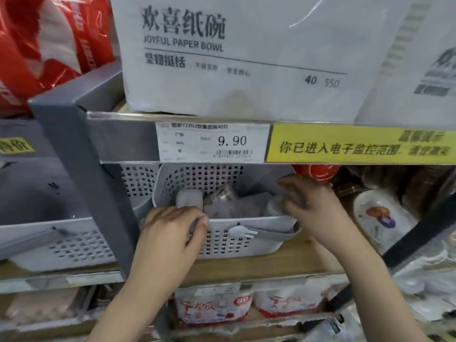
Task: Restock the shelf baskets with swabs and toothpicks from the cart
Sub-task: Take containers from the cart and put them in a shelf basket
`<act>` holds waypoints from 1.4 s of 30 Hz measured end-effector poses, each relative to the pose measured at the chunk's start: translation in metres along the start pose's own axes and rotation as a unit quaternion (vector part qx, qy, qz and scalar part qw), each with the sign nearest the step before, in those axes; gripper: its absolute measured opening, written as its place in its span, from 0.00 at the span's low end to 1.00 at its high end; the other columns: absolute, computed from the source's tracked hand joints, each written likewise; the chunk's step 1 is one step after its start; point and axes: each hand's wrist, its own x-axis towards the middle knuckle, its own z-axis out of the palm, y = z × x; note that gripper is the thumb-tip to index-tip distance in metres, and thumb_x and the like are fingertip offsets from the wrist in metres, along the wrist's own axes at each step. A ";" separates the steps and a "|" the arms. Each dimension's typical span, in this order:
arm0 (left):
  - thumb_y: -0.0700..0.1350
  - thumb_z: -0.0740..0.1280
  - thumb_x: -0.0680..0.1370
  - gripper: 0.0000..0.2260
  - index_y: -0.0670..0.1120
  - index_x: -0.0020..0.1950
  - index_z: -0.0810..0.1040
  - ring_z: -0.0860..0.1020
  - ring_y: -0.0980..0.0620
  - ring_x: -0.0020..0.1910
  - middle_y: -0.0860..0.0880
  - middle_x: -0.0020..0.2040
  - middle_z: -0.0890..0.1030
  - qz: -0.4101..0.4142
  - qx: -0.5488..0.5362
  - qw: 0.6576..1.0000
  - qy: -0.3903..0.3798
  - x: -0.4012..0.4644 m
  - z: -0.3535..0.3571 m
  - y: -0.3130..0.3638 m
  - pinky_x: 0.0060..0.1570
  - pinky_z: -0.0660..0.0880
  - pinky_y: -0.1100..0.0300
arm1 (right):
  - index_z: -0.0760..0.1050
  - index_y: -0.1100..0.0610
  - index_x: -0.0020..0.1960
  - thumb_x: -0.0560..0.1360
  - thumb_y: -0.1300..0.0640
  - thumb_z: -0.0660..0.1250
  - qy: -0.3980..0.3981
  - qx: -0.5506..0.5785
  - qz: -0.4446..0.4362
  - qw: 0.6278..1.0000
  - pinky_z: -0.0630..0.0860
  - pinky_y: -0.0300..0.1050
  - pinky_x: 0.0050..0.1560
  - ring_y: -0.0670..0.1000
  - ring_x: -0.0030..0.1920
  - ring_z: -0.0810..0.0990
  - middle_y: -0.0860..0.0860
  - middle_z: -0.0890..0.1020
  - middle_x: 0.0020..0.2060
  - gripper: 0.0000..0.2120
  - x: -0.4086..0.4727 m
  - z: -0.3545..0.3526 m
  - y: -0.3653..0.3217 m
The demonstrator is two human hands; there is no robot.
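Note:
A grey perforated shelf basket (222,245) stands on the wooden shelf in the middle of the head view. My left hand (170,233) grips its front rim at the left corner, fingers curled over the edge. My right hand (311,203) reaches into the basket's right side and is blurred; its fingers curl round a pale round container (274,206). Inside lie a small white rounded box (188,198), grey packets and a clear wrapped item (222,195). A white plastic fork-spoon (240,232) hangs on the basket's front. The cart is out of view.
A second grey basket (61,240) sits to the left beyond a grey upright post (81,174). A shelf edge with a 9.90 price tag (212,141) and yellow sign hangs just above. Paper bowl packs (234,53) stand on top. Plates (380,218) lie to the right, packaged goods below.

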 end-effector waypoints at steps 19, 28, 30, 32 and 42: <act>0.48 0.68 0.75 0.06 0.48 0.43 0.74 0.76 0.51 0.41 0.52 0.40 0.77 -0.052 0.033 0.968 -0.242 0.112 0.050 0.013 0.37 0.70 0.60 | 0.70 0.54 0.67 0.73 0.52 0.69 -0.282 -0.217 0.023 0.934 0.73 0.44 0.56 0.55 0.61 0.76 0.53 0.76 0.62 0.23 0.027 0.016 -0.008; 0.53 0.67 0.76 0.10 0.55 0.54 0.83 0.80 0.54 0.48 0.56 0.50 0.83 -0.068 0.016 0.941 -0.330 0.137 0.088 0.003 0.48 0.73 0.63 | 0.71 0.52 0.60 0.71 0.47 0.70 -0.243 -0.161 -0.013 0.957 0.75 0.43 0.49 0.53 0.53 0.79 0.51 0.80 0.54 0.20 0.028 0.017 -0.003; 0.50 0.67 0.76 0.08 0.53 0.53 0.82 0.78 0.55 0.45 0.56 0.47 0.81 -0.074 0.032 0.940 -0.331 0.139 0.090 0.004 0.43 0.71 0.64 | 0.72 0.53 0.59 0.70 0.46 0.70 -0.233 -0.158 -0.018 0.959 0.74 0.43 0.47 0.54 0.53 0.79 0.52 0.80 0.54 0.21 0.029 0.018 -0.002; 0.48 0.68 0.76 0.07 0.52 0.53 0.81 0.77 0.55 0.43 0.56 0.46 0.80 -0.091 0.021 0.936 -0.340 0.139 0.090 0.004 0.35 0.69 0.65 | 0.72 0.53 0.60 0.70 0.45 0.70 -0.225 -0.155 -0.022 0.962 0.75 0.44 0.49 0.54 0.54 0.78 0.52 0.80 0.55 0.22 0.029 0.018 -0.001; 0.52 0.71 0.74 0.13 0.43 0.49 0.79 0.76 0.53 0.44 0.51 0.46 0.80 -0.027 0.082 0.934 -0.347 0.141 0.075 -0.002 0.35 0.66 0.63 | 0.72 0.50 0.62 0.69 0.42 0.70 -0.192 -0.153 -0.030 0.969 0.72 0.42 0.49 0.52 0.56 0.77 0.50 0.79 0.57 0.25 0.026 0.014 0.003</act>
